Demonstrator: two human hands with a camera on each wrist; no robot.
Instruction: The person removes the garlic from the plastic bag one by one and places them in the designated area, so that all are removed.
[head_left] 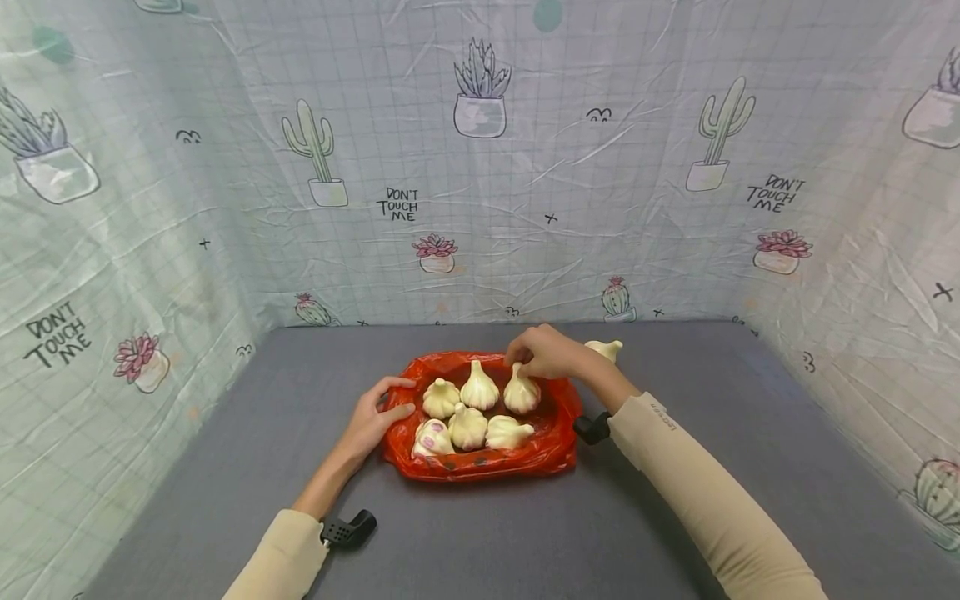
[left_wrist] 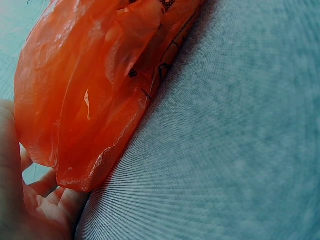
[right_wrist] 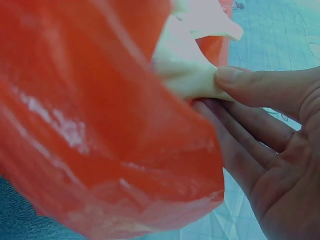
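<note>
Garlic bulb (head_left: pixel 522 395) is sitting inside a red plastic bag (head_left: pixel 480 471); fingers of the right hand (head_left: pixel 551 353) are pinching its neck, a narrow hold that could slip; the left hand (head_left: pixel 369 419), fingers parted, is touching the bag.

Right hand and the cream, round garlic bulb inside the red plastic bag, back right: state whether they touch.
Touching. The right wrist view shows the right hand, thumb directly against the garlic bulb at its neck.
</note>
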